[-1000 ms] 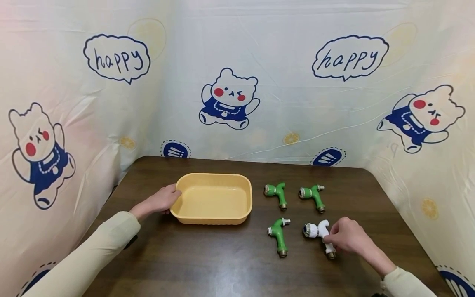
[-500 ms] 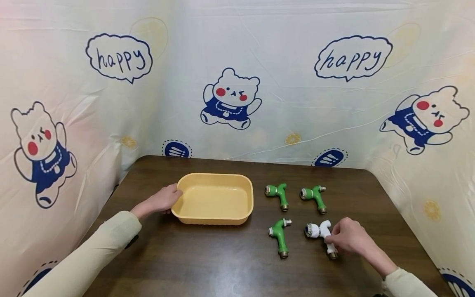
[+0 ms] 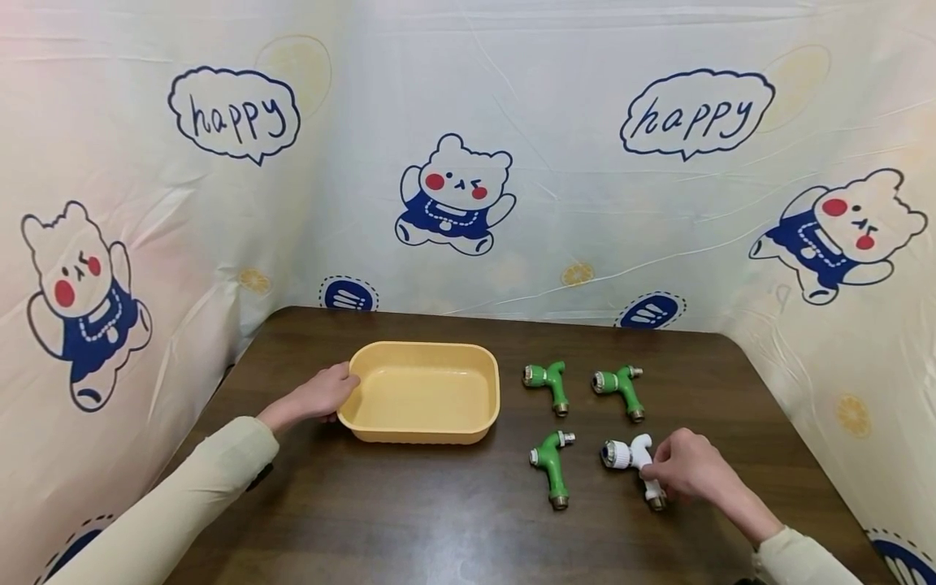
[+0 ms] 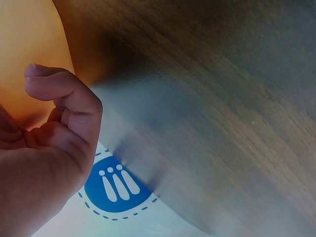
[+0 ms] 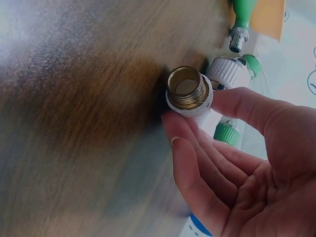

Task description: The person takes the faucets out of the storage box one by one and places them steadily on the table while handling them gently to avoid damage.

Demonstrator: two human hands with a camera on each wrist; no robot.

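Note:
A yellow plastic basin [image 3: 420,398] stands left of centre on the table. My left hand [image 3: 319,394] grips its left rim, and the left wrist view shows the fingers [image 4: 74,96] curled at the basin's edge. On the right side of the table lies a white faucet [image 3: 643,463] with a ribbed knob and a brass threaded end. My right hand [image 3: 691,465] pinches its body between thumb and fingers. In the right wrist view the brass thread [image 5: 187,86] faces the camera, and the faucet appears to rest on the table.
Three green faucets lie near the white one: a back-left faucet [image 3: 548,387], a back-right faucet [image 3: 621,392] and a front-left faucet [image 3: 552,470]. The dark wooden table [image 3: 409,512] is bordered by a printed cloth [image 3: 548,203] behind and at both sides.
The view has shifted very slightly. Both hands, the basin and the faucets keep their places.

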